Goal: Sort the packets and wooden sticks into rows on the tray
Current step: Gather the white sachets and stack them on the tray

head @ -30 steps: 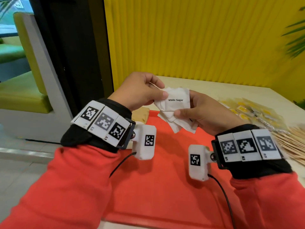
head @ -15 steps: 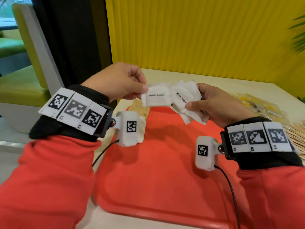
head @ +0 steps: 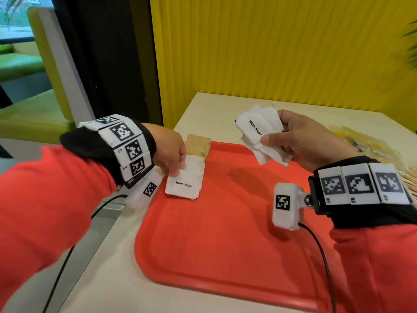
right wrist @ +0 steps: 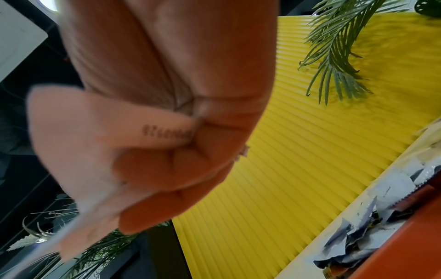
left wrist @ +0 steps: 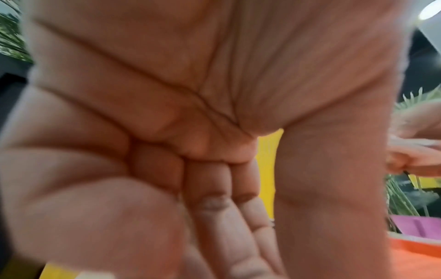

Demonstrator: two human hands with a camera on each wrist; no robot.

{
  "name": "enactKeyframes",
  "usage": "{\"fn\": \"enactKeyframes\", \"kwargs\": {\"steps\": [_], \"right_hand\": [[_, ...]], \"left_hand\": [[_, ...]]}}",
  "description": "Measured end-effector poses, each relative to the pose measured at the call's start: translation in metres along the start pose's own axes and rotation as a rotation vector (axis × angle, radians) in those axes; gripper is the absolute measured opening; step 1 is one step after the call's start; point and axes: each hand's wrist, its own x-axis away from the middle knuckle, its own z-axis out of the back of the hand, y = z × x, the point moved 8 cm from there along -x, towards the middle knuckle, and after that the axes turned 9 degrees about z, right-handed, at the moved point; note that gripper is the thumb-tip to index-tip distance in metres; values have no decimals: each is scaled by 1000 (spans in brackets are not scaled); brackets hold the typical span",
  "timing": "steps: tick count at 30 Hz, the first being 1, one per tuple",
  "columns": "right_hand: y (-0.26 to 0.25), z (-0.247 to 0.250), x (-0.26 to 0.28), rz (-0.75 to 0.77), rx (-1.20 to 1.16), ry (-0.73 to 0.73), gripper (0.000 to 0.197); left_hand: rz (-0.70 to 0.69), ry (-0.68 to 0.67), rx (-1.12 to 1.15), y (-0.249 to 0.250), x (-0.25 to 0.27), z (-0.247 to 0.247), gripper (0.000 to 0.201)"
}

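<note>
The left hand (head: pixel 168 152) pinches one light, floppy white sugar packet (head: pixel 183 183) by its edge; the right hand (head: pixel 309 141) holds a bunch of sugar packets (head: pixel 259 129).

A yellow ribbed wall (head: pixel 270 46) runs behind a cream table (head: pixel 209 114). To its left stands a dark pillar (head: pixel 106 59). Beyond that, a booth seat with green cushions (head: pixel 20 64) and a white frame (head: pixel 65 64) adjoins what appears to be a window (head: pixel 13 16). Green palm fronds (right wrist: pixel 334 49) hang against the wall at right.
</note>
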Motion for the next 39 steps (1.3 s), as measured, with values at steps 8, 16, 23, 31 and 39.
{"fn": "enactKeyframes", "kwargs": {"steps": [8,16,23,31,39], "right_hand": [[1,-4,2,-15,31,-13,27],[-1,-12,4,-27,-16,-51,26],[-17,-39,8,39,-133,-148,36],[-12,-39,8,30,6,-171,69],[7,-30,5,-85,-4,-101,38]], "left_hand": [[58,-5,-231,-3,-10,-10,10],[-93,246,166,13,21,41,38],[-434,-147,760,79,49,14,30],[-426,-69,1012,74,41,14,8],[-414,1,1115,58,37,28,9]]}}
